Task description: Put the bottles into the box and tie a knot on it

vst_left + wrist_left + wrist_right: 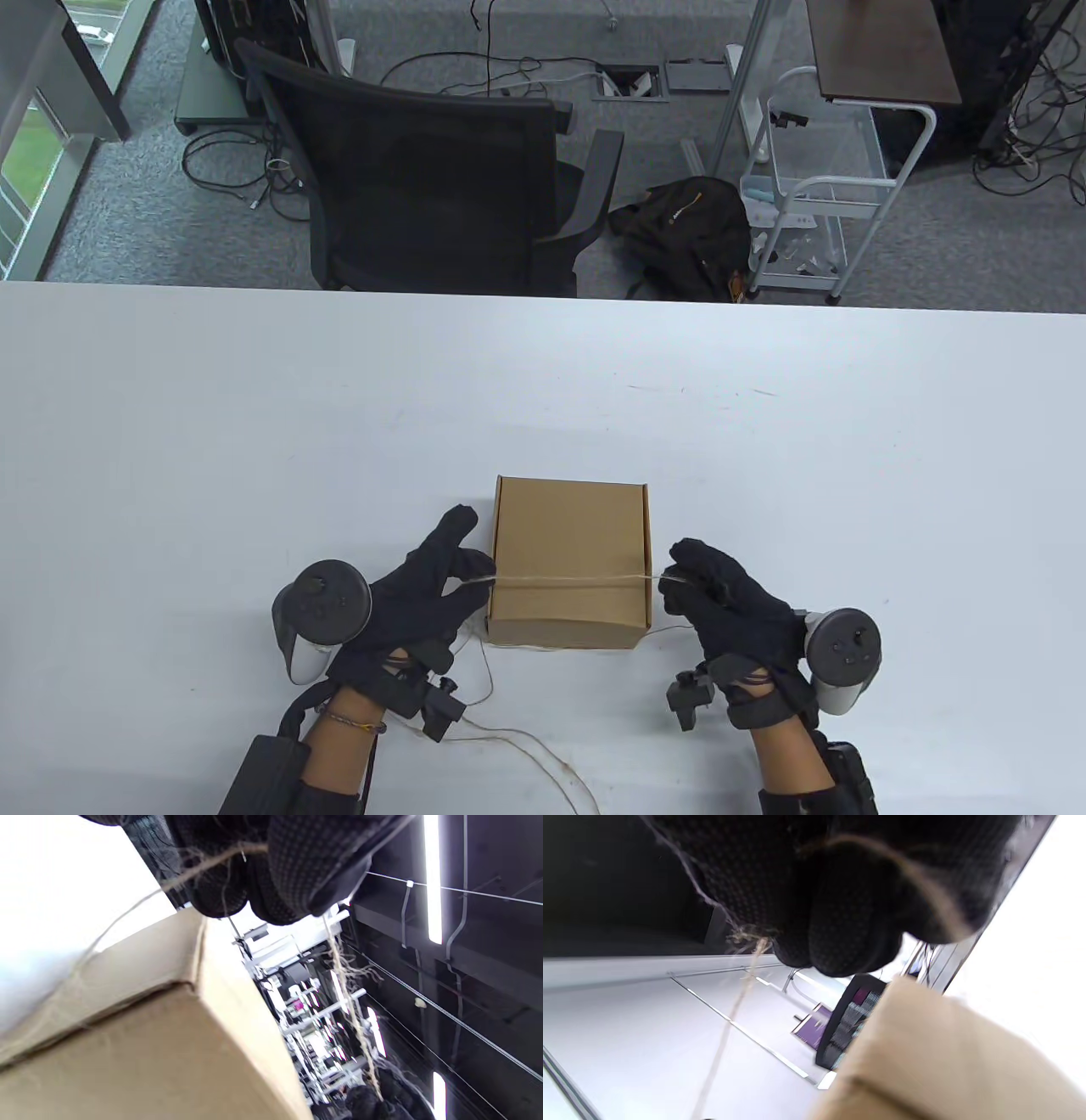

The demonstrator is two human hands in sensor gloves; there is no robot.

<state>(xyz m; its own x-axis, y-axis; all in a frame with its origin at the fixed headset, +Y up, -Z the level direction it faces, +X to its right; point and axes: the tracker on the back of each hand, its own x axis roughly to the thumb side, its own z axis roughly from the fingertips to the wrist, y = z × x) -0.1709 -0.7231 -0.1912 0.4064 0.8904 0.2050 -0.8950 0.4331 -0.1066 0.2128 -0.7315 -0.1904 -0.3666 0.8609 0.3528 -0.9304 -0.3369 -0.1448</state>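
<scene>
A closed brown cardboard box [568, 560] sits on the white table [543, 390] near the front edge. A thin twine string [567, 581] runs taut across its lid from side to side. My left hand [462, 570] pinches the string at the box's left side. My right hand [679, 581] pinches the other end at the box's right side. In the left wrist view the gloved fingers [280, 870] hold the string [348, 997] above the box [148, 1035]. The right wrist view shows curled fingers [848, 912] over the box [937, 1056]. No bottles are visible.
Loose twine [526, 747] trails over the table toward the front edge between my arms. Beyond the table's far edge stand a black office chair [433, 170], a black backpack [687, 238] and a white wire cart [814, 195].
</scene>
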